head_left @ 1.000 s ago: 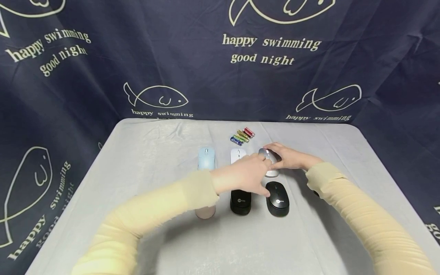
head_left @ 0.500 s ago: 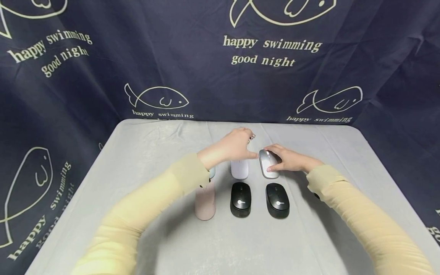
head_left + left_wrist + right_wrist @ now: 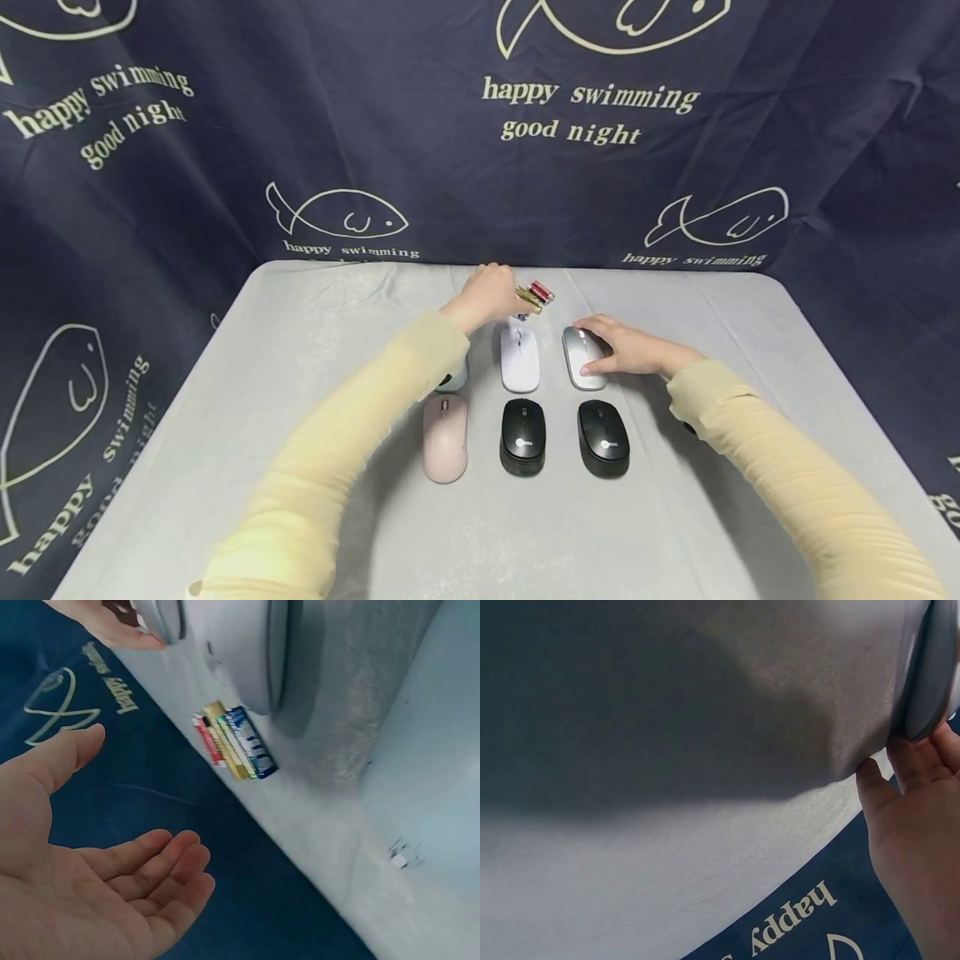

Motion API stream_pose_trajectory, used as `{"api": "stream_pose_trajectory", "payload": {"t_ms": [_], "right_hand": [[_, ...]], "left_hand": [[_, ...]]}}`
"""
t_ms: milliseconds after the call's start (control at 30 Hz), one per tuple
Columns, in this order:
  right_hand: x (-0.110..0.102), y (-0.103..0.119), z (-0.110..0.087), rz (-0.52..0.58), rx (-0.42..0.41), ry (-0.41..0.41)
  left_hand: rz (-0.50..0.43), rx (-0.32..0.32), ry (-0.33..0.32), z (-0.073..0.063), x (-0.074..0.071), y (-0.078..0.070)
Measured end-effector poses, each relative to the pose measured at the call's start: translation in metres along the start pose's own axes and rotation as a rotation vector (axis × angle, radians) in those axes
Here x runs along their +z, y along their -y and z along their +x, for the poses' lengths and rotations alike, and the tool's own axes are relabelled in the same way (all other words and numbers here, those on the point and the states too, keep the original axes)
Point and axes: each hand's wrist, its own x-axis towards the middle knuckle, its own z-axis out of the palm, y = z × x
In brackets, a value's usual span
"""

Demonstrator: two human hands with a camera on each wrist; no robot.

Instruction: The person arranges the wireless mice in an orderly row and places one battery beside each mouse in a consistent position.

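Right hand [image 3: 628, 346] grips silver mouse [image 3: 575, 354]. Left hand [image 3: 90, 889] empty, relaxed, near batteries [image 3: 235, 744]: likely stiff, slick; pinch mid-barrel.

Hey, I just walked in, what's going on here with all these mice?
A person's right hand grips the silver mouse on the table. Their left hand is open beside a small group of batteries and holds nothing. A white mouse, a pink mouse and two black mice lie nearby; a light blue mouse is partly hidden by the left sleeve.
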Motion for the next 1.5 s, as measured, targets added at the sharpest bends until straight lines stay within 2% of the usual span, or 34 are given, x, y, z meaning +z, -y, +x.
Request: {"api": "stream_pose_trajectory", "payload": {"t_ms": [67, 200, 400, 800, 1033, 1133, 1500], "right_hand": [[0.001, 0.0, 0.0, 0.001, 0.005, -0.001], [0.002, 0.001, 0.0, 0.0, 0.003, -0.002], [0.003, 0.001, 0.001, -0.009, 0.007, 0.004], [0.0, 0.002, -0.001, -0.002, 0.017, 0.006], [0.0, -0.001, 0.0, -0.002, 0.015, 0.003], [0.0, -0.002, 0.0, -0.002, 0.019, 0.002], [0.0, 0.002, 0.001, -0.005, 0.0, -0.002]], "left_hand": [[-0.014, -0.017, -0.004, 0.003, 0.003, 0.002], [0.018, -0.048, -0.012, 0.008, 0.013, 0.004], [0.084, -0.125, 0.024, 0.015, 0.024, 0.006], [0.095, -0.226, 0.061, 0.031, 0.036, -0.001], [0.08, -0.273, 0.089, 0.033, 0.039, -0.004], [0.087, -0.298, 0.081, 0.034, 0.041, -0.005], [0.199, -0.325, 0.092, 0.035, 0.048, -0.008]]}}
